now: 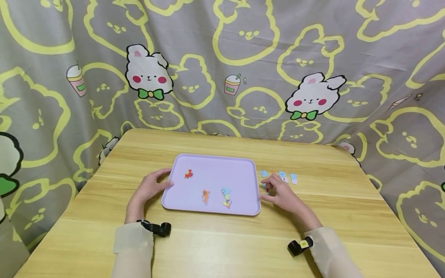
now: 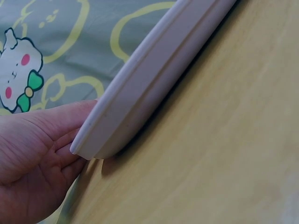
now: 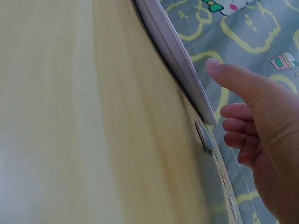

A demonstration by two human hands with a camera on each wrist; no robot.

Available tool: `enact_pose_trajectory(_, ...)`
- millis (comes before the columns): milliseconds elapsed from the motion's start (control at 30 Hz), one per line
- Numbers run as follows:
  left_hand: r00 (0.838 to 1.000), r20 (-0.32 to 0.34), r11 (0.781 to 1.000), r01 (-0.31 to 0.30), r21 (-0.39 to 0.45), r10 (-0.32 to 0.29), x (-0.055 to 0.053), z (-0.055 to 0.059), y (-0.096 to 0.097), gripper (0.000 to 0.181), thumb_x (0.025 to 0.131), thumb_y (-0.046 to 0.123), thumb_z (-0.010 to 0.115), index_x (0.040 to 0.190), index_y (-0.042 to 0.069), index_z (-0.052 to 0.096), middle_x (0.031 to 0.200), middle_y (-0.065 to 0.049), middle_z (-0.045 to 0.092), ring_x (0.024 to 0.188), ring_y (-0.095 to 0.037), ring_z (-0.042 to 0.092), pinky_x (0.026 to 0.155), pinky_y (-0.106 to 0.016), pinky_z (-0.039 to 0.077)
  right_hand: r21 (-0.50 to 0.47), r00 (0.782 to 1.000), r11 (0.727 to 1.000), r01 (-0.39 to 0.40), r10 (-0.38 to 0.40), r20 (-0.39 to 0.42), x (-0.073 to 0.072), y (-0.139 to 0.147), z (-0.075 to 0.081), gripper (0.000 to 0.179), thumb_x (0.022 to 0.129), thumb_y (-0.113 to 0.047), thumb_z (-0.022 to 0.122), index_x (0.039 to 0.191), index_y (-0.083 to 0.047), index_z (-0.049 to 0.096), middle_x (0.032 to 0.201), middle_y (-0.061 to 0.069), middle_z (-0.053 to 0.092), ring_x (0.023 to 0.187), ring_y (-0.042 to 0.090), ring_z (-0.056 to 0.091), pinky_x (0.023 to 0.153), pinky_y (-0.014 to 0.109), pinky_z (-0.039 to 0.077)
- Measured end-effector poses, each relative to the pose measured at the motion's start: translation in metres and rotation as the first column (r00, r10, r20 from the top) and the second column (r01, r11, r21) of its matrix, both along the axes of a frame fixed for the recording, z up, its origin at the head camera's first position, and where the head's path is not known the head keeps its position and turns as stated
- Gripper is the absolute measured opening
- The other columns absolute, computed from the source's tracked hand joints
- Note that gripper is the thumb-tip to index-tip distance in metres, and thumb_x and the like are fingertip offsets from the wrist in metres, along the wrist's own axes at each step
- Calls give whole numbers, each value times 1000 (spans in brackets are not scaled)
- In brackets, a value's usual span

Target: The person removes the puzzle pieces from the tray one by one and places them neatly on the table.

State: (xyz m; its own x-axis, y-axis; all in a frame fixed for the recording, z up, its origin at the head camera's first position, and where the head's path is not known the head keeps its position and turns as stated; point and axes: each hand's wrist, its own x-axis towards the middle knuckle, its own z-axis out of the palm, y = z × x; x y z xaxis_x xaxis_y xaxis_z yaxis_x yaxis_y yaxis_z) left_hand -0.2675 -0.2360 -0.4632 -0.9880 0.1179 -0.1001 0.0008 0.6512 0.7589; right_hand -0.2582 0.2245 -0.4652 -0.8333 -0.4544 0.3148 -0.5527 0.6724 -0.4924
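Observation:
A light purple tray (image 1: 215, 166) lies on the wooden table. My left hand (image 1: 149, 189) holds its left rim, with the thumb at the edge; the left wrist view shows several fingers (image 2: 65, 156) beside and partly behind the rim. On the tray are a red puzzle piece (image 1: 188, 174), an orange piece (image 1: 206, 196) and a cluster of blue, yellow and pink pieces (image 1: 226, 197). My right hand (image 1: 279, 193) is at the tray's right edge, fingers loosely bent, nothing seen in its grasp. It partly covers small puzzle pieces (image 1: 294, 178) on the table.
The wooden table (image 1: 222, 247) extends around the tray on all sides. Behind it and along both sides hangs a grey curtain (image 1: 208, 77) with cartoon prints. A small black camera is strapped to each wrist.

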Motion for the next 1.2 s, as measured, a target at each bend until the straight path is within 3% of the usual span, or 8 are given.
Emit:
enact_pose_trajectory(33, 1000, 1, 1000, 0, 1, 0, 0, 0, 0, 58, 95, 23, 64, 147, 7, 44, 155, -23, 37, 146, -45, 25, 120, -61, 22, 1, 1000, 1000, -9, 9, -5, 0, -4, 1, 45, 78, -25, 82, 113, -2, 64, 88, 3, 56, 89, 22, 58, 98, 51, 48)
enact_pose_trajectory(133, 1000, 0, 1000, -2, 2, 2, 1, 0, 0, 58, 95, 23, 64, 147, 8, 44, 155, -23, 37, 146, -45, 25, 120, -61, 21, 8, 999, 999, -36, 36, 3, -1, -14, 2, 47, 78, -26, 82, 113, -1, 64, 90, 4, 55, 80, 15, 50, 80, 38, 49)
enact_pose_trajectory(300, 1000, -7, 1000, -2, -2, 2, 1, 0, 0, 58, 95, 24, 64, 147, 8, 44, 154, -23, 37, 146, -45, 26, 120, -61, 22, 33, 997, 997, -73, 72, 15, -2, -31, 4, 49, 78, -31, 82, 114, -3, 64, 96, 4, 57, 85, 12, 49, 72, 24, 45)
enact_pose_trajectory(500, 1000, -12, 1000, 1, -5, -1, 1, 0, 0, 56, 95, 23, 63, 147, 8, 44, 154, -23, 39, 146, -45, 27, 120, -61, 22, 59, 991, 990, -127, 125, 40, -4, -55, 3, 54, 78, -36, 81, 118, -3, 63, 105, 5, 58, 94, 15, 55, 84, 30, 52)
enact_pose_trajectory(700, 1000, -7, 1000, -3, 0, 3, 1, -1, 0, 57, 95, 23, 63, 147, 8, 44, 154, -22, 39, 146, -45, 26, 120, -61, 22, 154, 981, 970, -189, 181, 64, -2, -78, 9, 64, 77, -45, 80, 122, -3, 62, 113, 5, 56, 101, 14, 52, 94, 36, 52)
enact_pose_trajectory(900, 1000, -2, 1000, -7, 7, 7, 1, 0, 0, 57, 95, 23, 64, 147, 9, 45, 154, -22, 39, 146, -44, 27, 120, -61, 22, 231, 971, 943, -239, 229, 71, -1, -90, 12, 71, 76, -51, 79, 124, -2, 61, 111, 4, 54, 98, 12, 48, 89, 31, 50)
enact_pose_trajectory(1200, 1000, -15, 1000, -3, 3, 3, 0, 0, -1, 56, 95, 23, 63, 146, 8, 45, 154, -22, 39, 146, -44, 27, 120, -61, 22, 304, 965, 916, -262, 240, 108, -3, -98, 14, 71, 79, -53, 75, 126, -1, 61, 107, 2, 51, 93, 10, 44, 82, 26, 48)
